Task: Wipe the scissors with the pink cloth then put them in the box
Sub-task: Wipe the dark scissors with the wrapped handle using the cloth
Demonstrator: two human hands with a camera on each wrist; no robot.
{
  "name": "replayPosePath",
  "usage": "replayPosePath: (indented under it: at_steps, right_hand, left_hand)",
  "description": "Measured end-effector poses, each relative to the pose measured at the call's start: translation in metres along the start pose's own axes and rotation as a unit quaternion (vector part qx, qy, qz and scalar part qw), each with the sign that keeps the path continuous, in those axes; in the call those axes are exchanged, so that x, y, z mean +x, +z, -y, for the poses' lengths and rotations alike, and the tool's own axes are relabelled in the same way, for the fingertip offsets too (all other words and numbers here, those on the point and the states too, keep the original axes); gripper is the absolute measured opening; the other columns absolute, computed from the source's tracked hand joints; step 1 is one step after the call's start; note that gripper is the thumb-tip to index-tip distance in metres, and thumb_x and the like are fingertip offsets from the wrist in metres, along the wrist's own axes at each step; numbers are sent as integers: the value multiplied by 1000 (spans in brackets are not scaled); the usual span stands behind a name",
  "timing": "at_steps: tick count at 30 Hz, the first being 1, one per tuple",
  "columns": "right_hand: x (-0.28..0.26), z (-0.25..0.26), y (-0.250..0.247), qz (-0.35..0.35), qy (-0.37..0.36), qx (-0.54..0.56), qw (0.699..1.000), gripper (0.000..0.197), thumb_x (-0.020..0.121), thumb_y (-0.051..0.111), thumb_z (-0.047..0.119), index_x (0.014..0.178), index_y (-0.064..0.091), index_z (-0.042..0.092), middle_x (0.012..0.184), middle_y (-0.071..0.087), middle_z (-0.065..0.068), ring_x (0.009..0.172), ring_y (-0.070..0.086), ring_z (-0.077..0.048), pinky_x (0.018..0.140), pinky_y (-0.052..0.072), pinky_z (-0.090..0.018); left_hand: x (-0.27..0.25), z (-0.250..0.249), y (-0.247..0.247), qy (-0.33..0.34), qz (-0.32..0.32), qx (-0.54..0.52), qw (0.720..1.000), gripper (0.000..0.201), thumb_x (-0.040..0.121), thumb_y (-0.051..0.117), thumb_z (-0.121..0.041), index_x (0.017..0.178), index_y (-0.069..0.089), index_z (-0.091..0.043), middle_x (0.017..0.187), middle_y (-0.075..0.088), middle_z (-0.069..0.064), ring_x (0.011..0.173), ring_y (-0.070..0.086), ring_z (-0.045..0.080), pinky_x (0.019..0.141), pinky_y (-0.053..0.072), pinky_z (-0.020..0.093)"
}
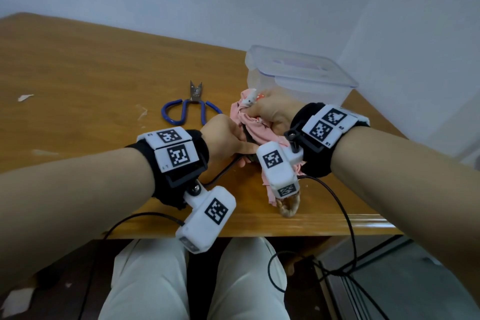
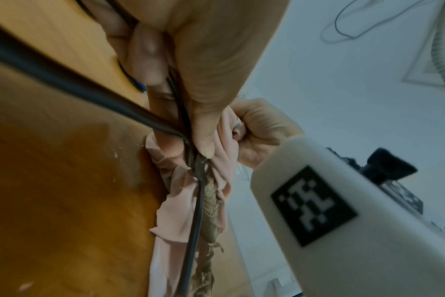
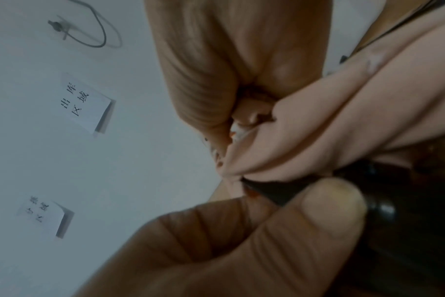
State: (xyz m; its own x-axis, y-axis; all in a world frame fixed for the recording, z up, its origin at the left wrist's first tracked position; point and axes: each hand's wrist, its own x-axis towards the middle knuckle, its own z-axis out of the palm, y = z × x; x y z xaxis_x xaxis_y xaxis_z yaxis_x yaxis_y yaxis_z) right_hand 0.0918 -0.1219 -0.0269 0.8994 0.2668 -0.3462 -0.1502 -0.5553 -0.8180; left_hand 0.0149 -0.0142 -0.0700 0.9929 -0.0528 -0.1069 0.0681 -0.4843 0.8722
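Observation:
Dark iron scissors (image 1: 247, 135) with a rope-wrapped handle loop (image 1: 288, 206) are held over the table's front edge. My left hand (image 1: 241, 148) grips their handles, thumb pressed near the pivot (image 2: 198, 160). My right hand (image 1: 257, 112) clutches the pink cloth (image 1: 254, 127), bunched round the blades, which are mostly hidden. The cloth (image 2: 175, 211) hangs down beside the handle (image 2: 194, 211). A dark blade edge (image 3: 280, 191) pokes out of the cloth (image 3: 330, 130). A second pair, blue-handled scissors (image 1: 192, 106), lies on the table to the left. The clear plastic box (image 1: 298, 75) stands behind my right hand.
The wooden table (image 1: 78, 86) carries small scraps of white paper (image 1: 25, 97) at the left. The box's lid sits on top of it. Black cables (image 1: 348, 215) hang from the wrist cameras over the table edge, above my knees.

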Motion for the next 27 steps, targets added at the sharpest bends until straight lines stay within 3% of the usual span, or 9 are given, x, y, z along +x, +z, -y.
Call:
replayPosePath:
  at_steps: [2, 3, 7, 14, 20, 22, 24, 25, 27]
  right_hand:
    - [0, 1, 3, -5, -5, 3, 1000, 10, 88, 56, -7, 84, 56, 3, 84, 56, -14, 86, 59, -26, 93, 49, -39]
    - [0, 2, 4, -12, -9, 1, 1000, 11, 87, 59, -6, 96, 58, 1, 93, 58, -17, 94, 60, -29, 98, 48, -45]
    - [1, 7, 11, -18, 11, 4, 1000, 16, 87, 54, -5, 100, 58, 3, 97, 52, -15, 93, 55, -27, 101, 44, -54]
    - [13, 4, 18, -65, 10, 36, 997, 35, 86, 52, 0, 121, 49, 6, 114, 58, -21, 102, 63, -34, 90, 52, -53]
    - [22, 4, 16, -93, -6, 54, 994, 28, 87, 50, 0, 114, 53, 4, 113, 60, -18, 102, 62, -31, 91, 53, -49]
    - [17, 5, 8, -107, -22, 62, 992, 9, 89, 50, 0, 92, 55, 6, 97, 62, -12, 87, 63, -25, 79, 56, -36]
    - [16, 5, -9, -136, -51, 40, 989, 21, 90, 53, 3, 73, 49, 15, 75, 55, -3, 62, 53, -15, 52, 48, -22]
    - [14, 5, -17, -148, -59, 25, 987, 24, 90, 54, 5, 70, 48, 18, 74, 54, -2, 57, 49, -13, 43, 44, -18]
    - [9, 4, -35, -164, -74, -6, 984, 26, 90, 55, 6, 70, 47, 21, 91, 62, -9, 56, 49, -11, 36, 42, -15]
  left_hand:
    - [0, -1, -1, -7, 2, -11, 1000, 27, 80, 75, -21, 63, 66, -2, 56, 66, 5, 46, 58, 7, 58, 51, 15]
    - [0, -1, -1, -9, 0, -8, 1000, 27, 80, 75, -21, 67, 67, 2, 55, 66, 4, 44, 56, 5, 56, 50, 14]
    - [0, -2, 0, -8, -5, 26, 1000, 27, 83, 72, -18, 66, 67, 1, 39, 55, -7, 41, 51, -2, 41, 36, 7]
    - [1, 0, -1, -9, -14, 26, 1000, 21, 84, 71, -16, 80, 72, 5, 47, 62, -5, 45, 54, -5, 43, 39, 6]
    - [1, -2, -7, -15, -22, 15, 1000, 21, 84, 72, -17, 85, 72, 4, 72, 69, 6, 46, 56, -5, 48, 45, 7]
    - [-2, -4, -7, -23, -1, 8, 1000, 20, 84, 72, -15, 85, 72, 5, 64, 68, 4, 45, 57, -1, 47, 45, 8]
    - [-7, -7, -5, -32, 23, -18, 999, 24, 83, 73, -15, 87, 70, 9, 55, 66, 2, 46, 59, 6, 51, 50, 12]
    - [-8, -7, -5, -38, 23, -37, 998, 27, 82, 73, -14, 91, 69, 11, 54, 66, 2, 47, 60, 9, 53, 53, 15]
    - [-9, -7, -9, -56, 4, -58, 997, 33, 82, 74, -15, 98, 66, 13, 53, 66, 3, 44, 60, 10, 48, 51, 15]
